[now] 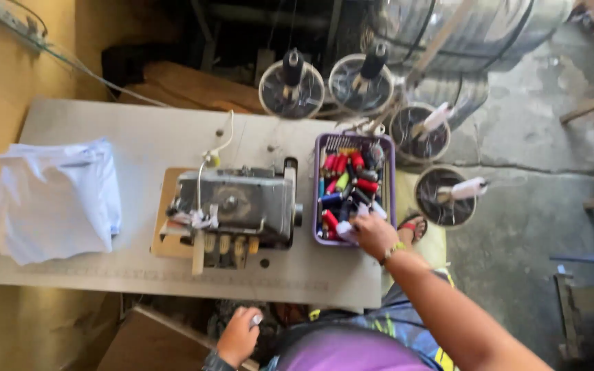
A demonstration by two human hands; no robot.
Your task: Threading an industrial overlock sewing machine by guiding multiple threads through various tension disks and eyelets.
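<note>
While the right hand (372, 233) reaches into the small purple plastic basket (319, 199) of thread spools, its fingers are curled down among the near-end spools and seem to pinch a pale one, though I cannot tell for sure that it is gripped. That basket sits on the grey worktable (139, 137), just beside the right end of the grey metal sewing machine (235, 203), close to the table's right edge. Red, blue, yellow and black thread spools (345, 180) are heaped loosely in it, so a pull on one low in the pile could, I think, tip its neighbours over the rim and onto the concrete floor (537, 172). A sideways tug might also nudge the whole basket toward that edge. Down below the table's front edge, the left hand (238, 336) is clenched round something small and pale; what it is I cannot make out. Well apart on the left, a stack of white folded cloth (53, 199) overhangs the table's edge and could slide if the table is jolted.
</note>
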